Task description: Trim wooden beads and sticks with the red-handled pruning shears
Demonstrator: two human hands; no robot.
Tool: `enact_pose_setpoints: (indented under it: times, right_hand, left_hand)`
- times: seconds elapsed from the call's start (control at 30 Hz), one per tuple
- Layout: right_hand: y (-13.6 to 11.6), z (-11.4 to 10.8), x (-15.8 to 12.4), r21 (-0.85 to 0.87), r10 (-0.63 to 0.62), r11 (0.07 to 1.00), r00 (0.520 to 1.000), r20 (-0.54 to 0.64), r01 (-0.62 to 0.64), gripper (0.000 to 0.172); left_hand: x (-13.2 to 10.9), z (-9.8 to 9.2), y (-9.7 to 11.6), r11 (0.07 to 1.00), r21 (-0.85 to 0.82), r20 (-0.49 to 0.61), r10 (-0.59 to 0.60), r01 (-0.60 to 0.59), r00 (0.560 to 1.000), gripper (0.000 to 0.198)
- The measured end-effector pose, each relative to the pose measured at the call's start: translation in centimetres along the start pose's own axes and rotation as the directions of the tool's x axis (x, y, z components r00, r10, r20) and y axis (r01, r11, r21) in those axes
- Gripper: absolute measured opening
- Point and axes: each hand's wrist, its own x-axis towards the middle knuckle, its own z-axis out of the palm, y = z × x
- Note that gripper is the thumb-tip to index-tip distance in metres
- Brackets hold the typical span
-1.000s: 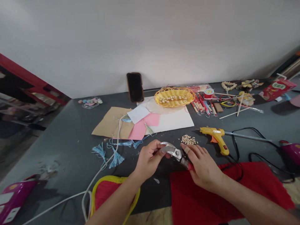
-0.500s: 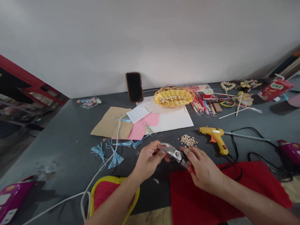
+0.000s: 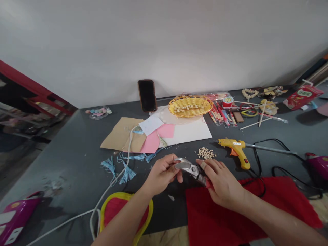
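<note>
Diagonally, red-handled snips (image 3: 189, 167) aimed up-left, grip clamped on them: left hand (image 3: 161, 176), right hand (image 3: 221, 182).

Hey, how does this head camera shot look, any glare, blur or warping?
Head view: the light is soft and even, with no obvious motion blur. The metal snips show bright glare, and the dark table looks stretched and slanted from wide-angle distortion.
</note>
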Motion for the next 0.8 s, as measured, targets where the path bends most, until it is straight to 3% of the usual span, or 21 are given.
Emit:
enact_pose_setpoints:
  times: [0.23, 0.43, 0.53, 0.63, 0.8]
  right_hand:
    - [-0.32, -0.15, -0.2, 0.002, 0.045, 0.999, 0.997, 0.063, -0.045, 0.071]
    - [0.18, 0.36, 0.13, -0.048, 0.055, 0.997, 0.998, -0.025, -0.056, 0.073]
    - [0.32, 0.43, 0.15, -0.059, 0.038, 0.997, 0.999, -0.033, -0.04, 0.076]
    - [0.32, 0.34, 0.13, -0.045, 0.021, 0.999, 0.999, -0.032, -0.022, 0.076]
    - [0.19, 0.19, 0.09, -0.019, -0.007, 1.0, 1.0, -0.03, 0.006, 0.075]
  left_hand:
    - [0.07, 0.18, -0.33, 0.999, 0.02, -0.02, 0.027, -0.027, 0.999, 0.036]
    - [0.15, 0.89, -0.11, 0.951, 0.291, -0.256, 0.182, -0.104, 0.949, 0.019]
    - [0.08, 0.9, -0.16, 0.937, 0.326, -0.279, 0.222, -0.125, 0.934, 0.019]
    - [0.07, 0.61, -0.3, 0.963, 0.241, -0.222, 0.176, -0.121, 0.959, 0.022]
    - [0.21, 0.25, -0.47, 0.998, -0.061, -0.127, 0.009, -0.017, 0.992, 0.037]
